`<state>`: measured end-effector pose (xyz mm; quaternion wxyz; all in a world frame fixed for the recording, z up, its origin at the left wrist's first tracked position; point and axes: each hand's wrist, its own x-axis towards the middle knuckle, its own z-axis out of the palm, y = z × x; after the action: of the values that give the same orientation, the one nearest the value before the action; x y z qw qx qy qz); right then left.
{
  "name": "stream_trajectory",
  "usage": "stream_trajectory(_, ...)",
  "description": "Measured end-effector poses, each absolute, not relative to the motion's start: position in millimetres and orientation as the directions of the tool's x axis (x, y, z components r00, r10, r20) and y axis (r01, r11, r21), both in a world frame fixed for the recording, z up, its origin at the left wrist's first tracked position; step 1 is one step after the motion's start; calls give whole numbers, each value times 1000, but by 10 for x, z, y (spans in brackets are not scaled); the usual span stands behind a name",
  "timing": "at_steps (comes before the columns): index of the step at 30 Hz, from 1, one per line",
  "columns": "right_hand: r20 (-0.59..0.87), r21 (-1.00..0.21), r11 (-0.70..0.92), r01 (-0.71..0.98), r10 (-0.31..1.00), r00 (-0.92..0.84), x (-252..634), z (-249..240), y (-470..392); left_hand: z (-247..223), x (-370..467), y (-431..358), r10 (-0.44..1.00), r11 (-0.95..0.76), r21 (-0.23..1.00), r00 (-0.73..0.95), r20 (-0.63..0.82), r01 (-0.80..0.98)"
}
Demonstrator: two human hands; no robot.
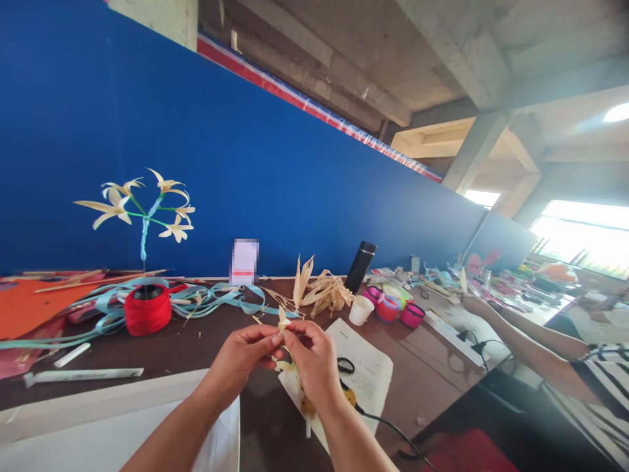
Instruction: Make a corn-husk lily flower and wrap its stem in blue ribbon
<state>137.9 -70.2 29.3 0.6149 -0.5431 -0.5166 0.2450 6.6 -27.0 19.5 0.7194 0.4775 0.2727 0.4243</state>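
A small pale flower piece (284, 319), seemingly of dried corn husk, sits pinched between both hands above the table. My left hand (240, 359) closes thumb and fingers on its left side. From the other side my right hand (314, 364) grips it too, and its base is hidden behind the fingers. More pale petals (282, 365) show just below the fingertips. Under my right wrist, a yellow tool with a black cord (350, 396), partly covered, lies on a printed sheet (366, 354). A black loop handle (346, 365) rests on that sheet as well.
A finished husk flower stem (145, 237) stands in a red spool (147, 311) at left, among blue ribbons (105, 321). Dried husks (327, 292), a white cup (361, 311) and a black bottle (361, 267) stand behind. A co-worker's arm (525, 331) reaches in from the right.
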Motion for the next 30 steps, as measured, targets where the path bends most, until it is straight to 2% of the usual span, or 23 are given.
stream_trajectory(4,319,-946,274,176,887,333,1342,313,-711,166,53,-243,867,236,883,499,-2,-406)
stream_trajectory(9,191,-977,207,-41,950,246,1333,355,-688,149,50,-238,843,281,826,537,30,-488)
stream_trajectory(16,58,-946,110,-304,983,173,1313,350,-660,125,62,-221,845,297,782,532,51,-548)
stream_trajectory(25,82,-928,124,-352,988,133,1316,332,-685,165,57,-231,833,277,786,546,90,-552)
stream_trajectory(30,119,-945,168,-282,976,182,1347,337,-701,147,58,-222,835,262,803,543,89,-536)
